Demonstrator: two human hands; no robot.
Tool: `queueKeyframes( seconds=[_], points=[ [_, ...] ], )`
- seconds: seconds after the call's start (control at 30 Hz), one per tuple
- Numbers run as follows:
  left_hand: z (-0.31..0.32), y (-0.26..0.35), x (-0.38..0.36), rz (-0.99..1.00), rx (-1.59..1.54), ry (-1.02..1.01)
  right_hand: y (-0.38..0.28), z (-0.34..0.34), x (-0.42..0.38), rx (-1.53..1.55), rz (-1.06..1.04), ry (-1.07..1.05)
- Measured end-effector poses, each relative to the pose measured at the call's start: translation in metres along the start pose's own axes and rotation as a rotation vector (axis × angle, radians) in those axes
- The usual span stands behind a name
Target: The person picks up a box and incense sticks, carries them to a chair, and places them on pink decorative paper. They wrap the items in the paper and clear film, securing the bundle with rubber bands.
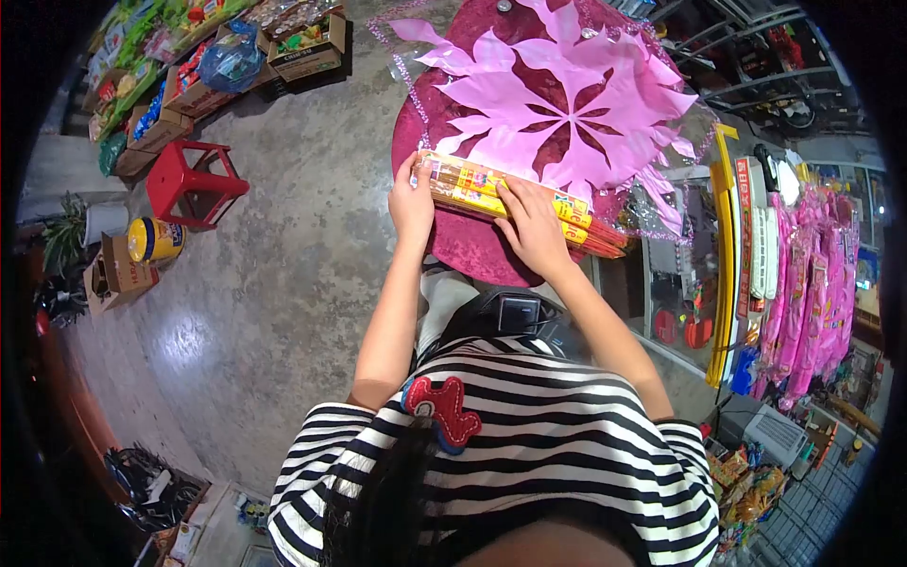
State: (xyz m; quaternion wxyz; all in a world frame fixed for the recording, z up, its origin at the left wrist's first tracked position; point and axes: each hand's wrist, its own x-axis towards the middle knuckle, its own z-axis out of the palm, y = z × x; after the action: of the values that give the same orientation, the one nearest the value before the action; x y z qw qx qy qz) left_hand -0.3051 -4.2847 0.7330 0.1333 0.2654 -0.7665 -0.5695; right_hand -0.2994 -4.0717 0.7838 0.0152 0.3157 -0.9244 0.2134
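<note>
A long yellow packet of incense sticks (463, 182), with red stick ends showing at its right, lies slantwise over the near side of a round dark red table (482, 260). My left hand (412, 203) grips the packet's left end. My right hand (532, 225) rests over its middle, fingers bent across the top. Just beyond the packet, a pink flower-shaped cutout sheet (510, 90) is spread on the table. The packet's wrapping is clear and yellow; it looks like more than one bundle side by side.
At the left are a red stool (194, 180), a yellow bucket (156, 240), and cardboard boxes of goods (307, 57). Pink wrapped items (812, 283) hang at the right beside a yellow strip (725, 274). Metal shelves (746, 80) stand at the upper right.
</note>
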Motion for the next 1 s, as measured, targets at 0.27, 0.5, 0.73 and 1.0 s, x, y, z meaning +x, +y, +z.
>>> queueKeyframes(
  seconds=[0.27,0.5,0.73,1.0],
  points=[
    [-0.002,0.005,0.001,-0.038,0.091,0.006,-0.002,0.013,-0.008,-0.167,-0.097,0.035],
    [-0.041,0.054,-0.033,0.706,0.302,0.018,0.008,0.029,-0.009,-0.411,-0.091,0.007],
    [-0.019,0.025,-0.052,0.959,0.688,-0.484,-0.002,0.030,-0.001,-0.529,-0.012,0.015],
    [-0.003,0.019,-0.023,1.147,0.889,-0.518,-0.004,0.043,0.003,-0.596,0.115,-0.003]
  ],
)
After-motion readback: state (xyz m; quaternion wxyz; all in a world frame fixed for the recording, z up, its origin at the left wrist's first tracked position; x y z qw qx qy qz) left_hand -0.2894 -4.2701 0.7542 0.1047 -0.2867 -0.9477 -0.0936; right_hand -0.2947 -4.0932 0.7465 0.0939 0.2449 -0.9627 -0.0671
